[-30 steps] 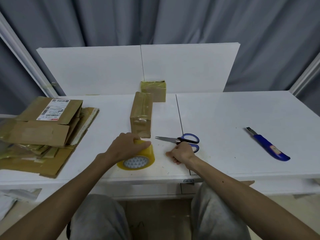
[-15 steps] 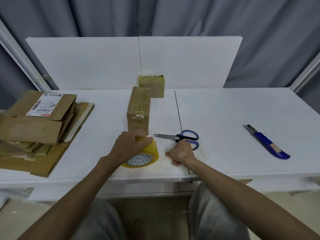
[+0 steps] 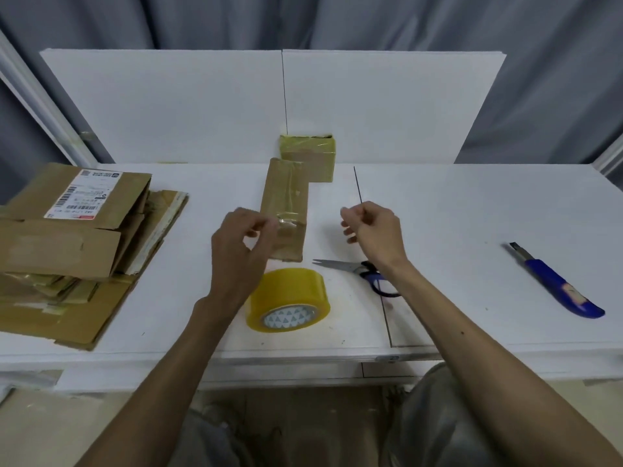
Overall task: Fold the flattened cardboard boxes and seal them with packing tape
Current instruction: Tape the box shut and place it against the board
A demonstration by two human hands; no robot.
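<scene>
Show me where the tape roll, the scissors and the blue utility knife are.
tape roll (image 3: pixel 289 291): head view, on its yellow outer band.
scissors (image 3: pixel 340 264): head view, on the metal blades.
blue utility knife (image 3: pixel 558 287): head view, on the blue handle.

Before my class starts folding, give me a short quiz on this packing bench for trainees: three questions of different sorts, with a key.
1. Fill the gap: the stack of flattened cardboard sits at the ____ end of the table.
2. True or false: the scissors lie between the tape roll and the utility knife.
3. Count: how many sealed boxes stand on the table beyond the tape roll?

Key
1. left
2. true
3. two: the long box and the small box behind it
</scene>
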